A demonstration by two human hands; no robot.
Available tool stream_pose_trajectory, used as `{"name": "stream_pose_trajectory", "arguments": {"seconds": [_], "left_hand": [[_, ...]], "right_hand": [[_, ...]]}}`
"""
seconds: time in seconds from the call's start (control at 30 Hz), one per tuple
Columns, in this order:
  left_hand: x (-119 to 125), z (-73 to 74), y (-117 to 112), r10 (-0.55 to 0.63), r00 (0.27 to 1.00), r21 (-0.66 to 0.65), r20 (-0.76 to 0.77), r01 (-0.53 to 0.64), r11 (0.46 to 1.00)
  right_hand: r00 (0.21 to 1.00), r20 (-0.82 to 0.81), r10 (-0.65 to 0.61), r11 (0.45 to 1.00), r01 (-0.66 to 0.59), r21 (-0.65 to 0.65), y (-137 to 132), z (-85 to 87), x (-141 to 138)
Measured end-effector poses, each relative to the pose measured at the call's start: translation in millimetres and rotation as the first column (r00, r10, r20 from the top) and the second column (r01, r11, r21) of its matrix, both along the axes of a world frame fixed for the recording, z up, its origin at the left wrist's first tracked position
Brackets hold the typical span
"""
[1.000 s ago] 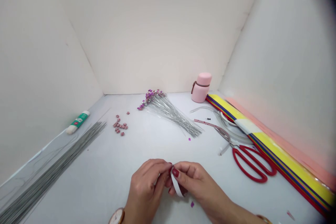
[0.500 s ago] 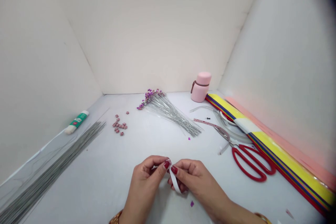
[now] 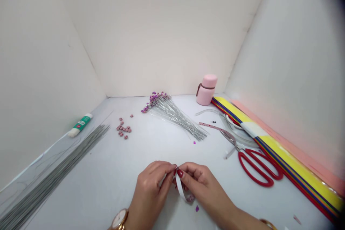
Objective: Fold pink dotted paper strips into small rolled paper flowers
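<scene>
Near the front of the table, my left hand (image 3: 155, 185) and my right hand (image 3: 203, 187) meet fingertip to fingertip. Both pinch the upper end of a narrow white paper strip (image 3: 180, 187), which hangs in a curve below the right thumb. A patterned pinkish part of the strip shows at its lower bend. The exact fold between the fingertips is hidden. Just below the hands lies a small purple scrap (image 3: 197, 208). To the left beyond them sit several small pink folded paper stars (image 3: 124, 128).
Wire stems with purple tips (image 3: 178, 115) lie at the back. Grey wires (image 3: 59, 172) and a glue stick (image 3: 81, 125) are left. Red-handled scissors (image 3: 260, 167), a patterned strip (image 3: 212, 126), coloured sheets (image 3: 285, 154) and a pink flask (image 3: 207, 90) are right.
My left hand has rolled over, showing more of its back and the watch face. The fingertips and strip have shifted slightly right; the strip stays pinched.
</scene>
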State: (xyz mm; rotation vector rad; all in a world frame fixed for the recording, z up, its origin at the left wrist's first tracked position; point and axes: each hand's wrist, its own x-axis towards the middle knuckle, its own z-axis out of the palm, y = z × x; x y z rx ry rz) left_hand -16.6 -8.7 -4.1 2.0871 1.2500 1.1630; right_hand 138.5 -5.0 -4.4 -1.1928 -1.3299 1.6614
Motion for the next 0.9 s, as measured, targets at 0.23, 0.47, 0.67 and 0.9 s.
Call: {"name": "stream_pose_trajectory", "arguments": {"seconds": [0.23, 0.47, 0.67, 0.9], "left_hand": [[3.7, 8.5, 0.6, -0.041, 0.986, -0.25, 0.161, 0.081, 0.965], [3.2, 12.5, 7.3, 0.07, 0.925, -0.514, 0.374, 0.144, 0.845], [4.9, 8.3, 2.7, 0.2, 0.923, -0.542, 0.328, 0.011, 0.84], [0.6, 1.3, -2.0, 0.033, 0.993, -0.118, 0.11, -0.02, 0.993]], "right_hand": [[0.993, -0.116, -0.031, 0.999, 0.034, 0.021, 2.6, 3.6, 0.5], [0.999, -0.051, 0.018, 0.999, -0.02, -0.04, 2.0, 2.3, 1.8], [0.997, -0.078, 0.007, 0.994, -0.016, -0.106, 0.5, -3.5, -0.3], [0.951, -0.307, -0.04, 0.976, -0.029, -0.216, -0.8, 5.5, -1.1]]}}
